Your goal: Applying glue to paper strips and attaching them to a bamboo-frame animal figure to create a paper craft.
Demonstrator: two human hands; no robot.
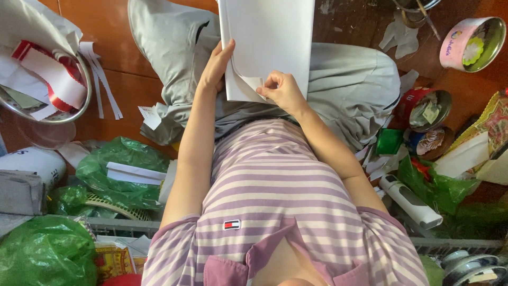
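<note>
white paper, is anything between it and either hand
Nothing visible does. The left hand grips the left edge of the white paper directly, and the right hand pinches its curled lower corner. Both touch the sheet, which lies over the grey trousers.

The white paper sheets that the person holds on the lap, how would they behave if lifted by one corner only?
The white paper sheets would probably bend and droop: the corner under the right hand already curls up. They look light, since the left hand steadies the edge with only thumb and fingers. The sheets may slide apart, because nothing visible binds them.
</note>
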